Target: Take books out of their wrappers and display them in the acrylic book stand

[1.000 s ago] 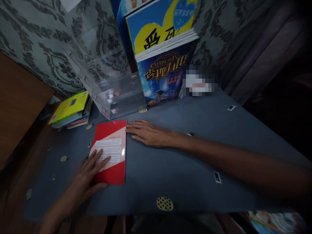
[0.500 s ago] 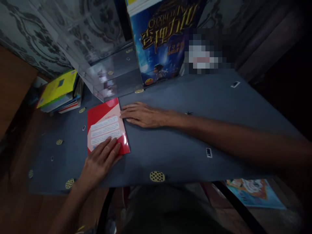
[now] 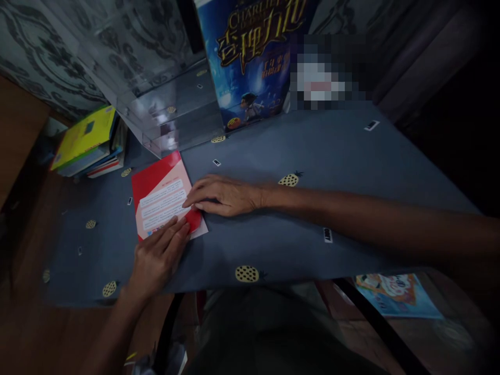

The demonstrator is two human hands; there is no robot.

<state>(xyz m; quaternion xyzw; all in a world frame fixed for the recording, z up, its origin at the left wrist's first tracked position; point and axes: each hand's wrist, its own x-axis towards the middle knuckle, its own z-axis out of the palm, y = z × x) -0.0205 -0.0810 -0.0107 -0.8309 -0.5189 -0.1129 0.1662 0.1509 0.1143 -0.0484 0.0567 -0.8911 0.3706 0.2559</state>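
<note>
A thin red and pink booklet point(image 3: 156, 179) with a block of printed text on its cover lies on the dark blue-grey tablecloth. Its lower right corner is lifted a little, and a white page shows beneath. My left hand point(image 3: 158, 255) rests with stretched fingers on the booklet's near edge. From the right, my right hand point(image 3: 222, 197) reaches over the booklet's right edge, its thumb and finger closed on the cover there. The rest of that hand's fingers are partly hidden.
Behind the booklet stands a clear plastic box point(image 3: 156, 122). A large blue book point(image 3: 253, 67) stands upright beside it. A pile of books point(image 3: 88, 138) with a yellow one on top lies at the left. Below the table's right side is a colourful picture sheet point(image 3: 398, 294).
My right hand has moved onto the booklet's right edge and closed on the cover. The cover's lower right corner has come up, baring a white page. The view has shifted slightly.
</note>
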